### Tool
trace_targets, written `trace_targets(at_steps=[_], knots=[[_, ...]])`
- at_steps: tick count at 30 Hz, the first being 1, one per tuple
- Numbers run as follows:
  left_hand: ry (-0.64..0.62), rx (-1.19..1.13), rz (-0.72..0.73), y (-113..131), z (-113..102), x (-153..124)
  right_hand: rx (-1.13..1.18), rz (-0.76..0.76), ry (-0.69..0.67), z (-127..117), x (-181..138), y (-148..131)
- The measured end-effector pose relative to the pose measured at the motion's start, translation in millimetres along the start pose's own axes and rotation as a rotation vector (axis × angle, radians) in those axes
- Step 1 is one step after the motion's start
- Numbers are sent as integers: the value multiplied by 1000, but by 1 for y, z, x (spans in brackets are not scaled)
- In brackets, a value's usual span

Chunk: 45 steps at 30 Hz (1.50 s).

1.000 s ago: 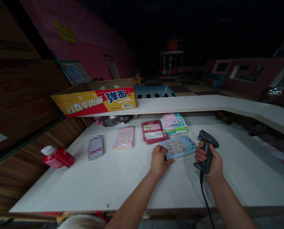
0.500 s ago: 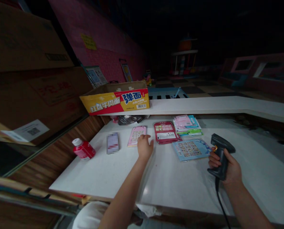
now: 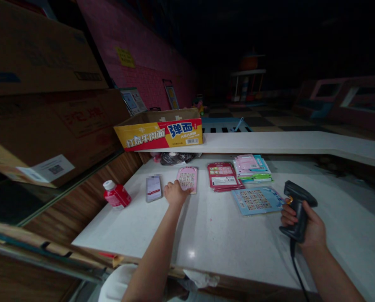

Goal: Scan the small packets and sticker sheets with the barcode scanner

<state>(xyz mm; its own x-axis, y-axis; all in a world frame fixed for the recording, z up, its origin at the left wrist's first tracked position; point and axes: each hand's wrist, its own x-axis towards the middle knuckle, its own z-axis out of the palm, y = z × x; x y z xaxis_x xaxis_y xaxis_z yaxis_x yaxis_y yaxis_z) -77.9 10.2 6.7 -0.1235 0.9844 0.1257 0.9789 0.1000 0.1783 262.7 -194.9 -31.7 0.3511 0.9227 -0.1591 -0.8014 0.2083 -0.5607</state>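
Observation:
My left hand reaches across the white counter and its fingers rest on the near edge of a pink sticker pack; the fingers look curled onto the pack. A phone lies just left of that hand. My right hand is closed round the grip of a black barcode scanner, whose cable runs down toward me. A blue sticker sheet lies flat on the counter to the left of the scanner.
A red pack stack and a pink-and-teal pack stack lie farther back. A red bottle with a white cap lies on its side at the left. A yellow-red cardboard box sits on the raised shelf, brown cartons at left.
My left hand left the blue sticker sheet and moved left to the pink pack. The view swung left. My right hand kept hold of the scanner.

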Motion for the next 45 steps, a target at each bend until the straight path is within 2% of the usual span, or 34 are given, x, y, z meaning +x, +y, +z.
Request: trace_targets(at_steps=[5,9,12,15,18,21,25,29,33,39,45], knots=[[-9,-46,33,-4,-3,-1,11,9,-1,0,0,0],[47,-63,64,-8,-4,0,-14,2,-13,-2,0,0],[80,-182,38,-11,-3,5,-34,-14,-21,-3,0,0],[15,-541,-95,-16,1,15,-5,-4,-22,-4,0,0],[-214,-1089,-262,-21,7,22,24,3,-16,-4,1,1],[-362,-1356,-319,-22,9,18,28,3,-14,-3,0,1],[-344,-1537,-206,-12,12,-2,8,-8,-16,-2,-1,1],[-211,-1663,30,14,24,-19,-23,-10,-16,-1,-1,1],[-86,-1680,215,43,45,-20,-85,-19,-8,0,0,4],[20,-1610,272,58,77,-17,-263,-31,62,12,3,14],[10,-1513,284,55,88,-18,-559,-19,27,49,-4,34]])
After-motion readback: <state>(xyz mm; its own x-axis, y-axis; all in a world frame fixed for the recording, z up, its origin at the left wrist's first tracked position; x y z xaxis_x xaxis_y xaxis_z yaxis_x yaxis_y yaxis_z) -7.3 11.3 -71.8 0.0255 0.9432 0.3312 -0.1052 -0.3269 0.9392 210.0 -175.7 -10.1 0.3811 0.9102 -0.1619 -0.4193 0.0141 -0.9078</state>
